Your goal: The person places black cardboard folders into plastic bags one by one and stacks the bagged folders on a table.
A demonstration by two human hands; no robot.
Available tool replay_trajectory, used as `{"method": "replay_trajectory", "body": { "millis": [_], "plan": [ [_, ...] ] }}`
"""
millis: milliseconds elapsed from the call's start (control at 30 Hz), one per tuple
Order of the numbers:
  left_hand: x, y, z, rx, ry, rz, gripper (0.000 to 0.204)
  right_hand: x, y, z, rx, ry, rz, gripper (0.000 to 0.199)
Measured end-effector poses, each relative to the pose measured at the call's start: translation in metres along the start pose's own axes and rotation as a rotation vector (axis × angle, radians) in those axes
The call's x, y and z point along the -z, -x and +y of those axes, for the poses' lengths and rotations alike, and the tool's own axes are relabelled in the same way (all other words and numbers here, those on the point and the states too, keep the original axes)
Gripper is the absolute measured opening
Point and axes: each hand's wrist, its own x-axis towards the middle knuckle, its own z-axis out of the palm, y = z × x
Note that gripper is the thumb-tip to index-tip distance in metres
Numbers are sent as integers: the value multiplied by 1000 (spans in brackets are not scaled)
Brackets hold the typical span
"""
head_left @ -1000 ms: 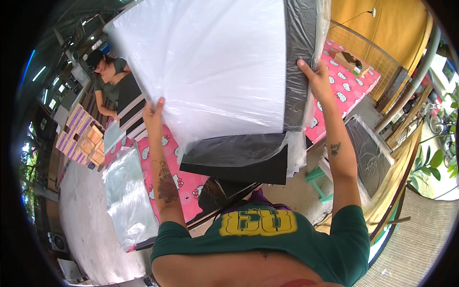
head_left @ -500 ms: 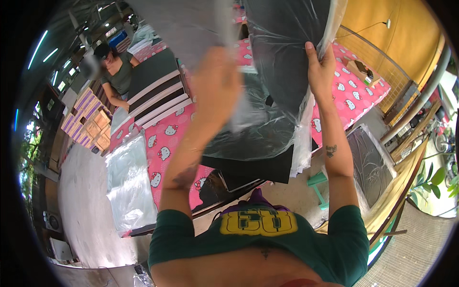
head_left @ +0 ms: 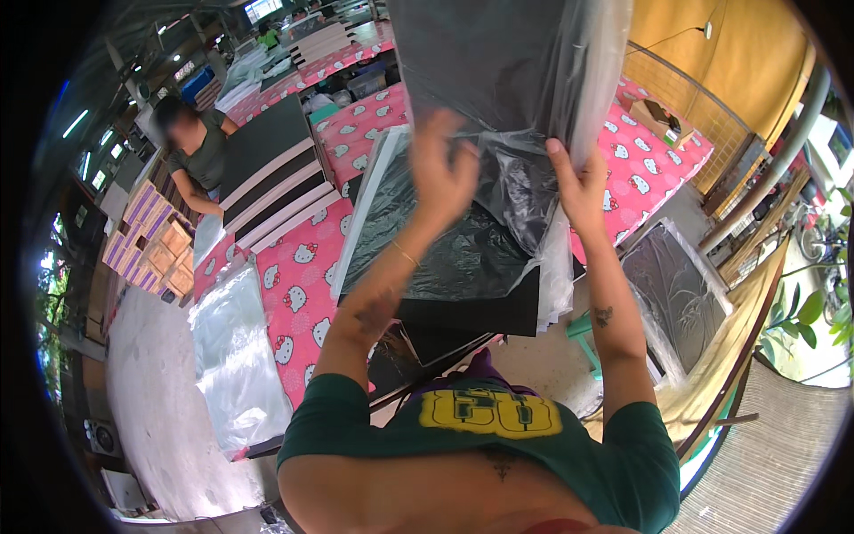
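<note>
A black sheet in a clear plastic sleeve (head_left: 489, 62) stands raised in front of me. My right hand (head_left: 580, 187) grips its lower right edge, thumb on the near side and fingers behind. Close to the sleeve's lower left part is my left hand (head_left: 442, 173), slightly blurred, with thumb and fingers apart and nothing seen in them. Below both hands lies a stack of black sheets, with crumpled clear plastic (head_left: 427, 249) spread over its top. A bare black sheet (head_left: 471, 316) shows at the stack's near edge.
Pink cloth with cat faces (head_left: 302, 303) covers the table. Clear plastic sleeves (head_left: 236, 347) hang over its left edge. Black boards (head_left: 267, 160) are stacked beyond, beside another person (head_left: 196, 147). A cardboard box (head_left: 660, 123) sits far right; a plastic-wrapped black panel (head_left: 676, 289) leans below.
My left hand has moved right and a little down, away from the sleeve's upper left. The raised sleeve now hangs flatter, and my right hand is lower on its edge.
</note>
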Motion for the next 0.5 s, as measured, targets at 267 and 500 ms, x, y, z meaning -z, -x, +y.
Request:
{"method": "replay_trajectory", "body": {
  "millis": [267, 500],
  "plan": [
    [35, -67, -147, 797, 800, -268, 73, -5, 6, 0, -94, -42, 69, 37],
    [109, -103, -109, 572, 186, -260, 58, 13, -61, -16, -128, -174, 22, 63]
  ]
}}
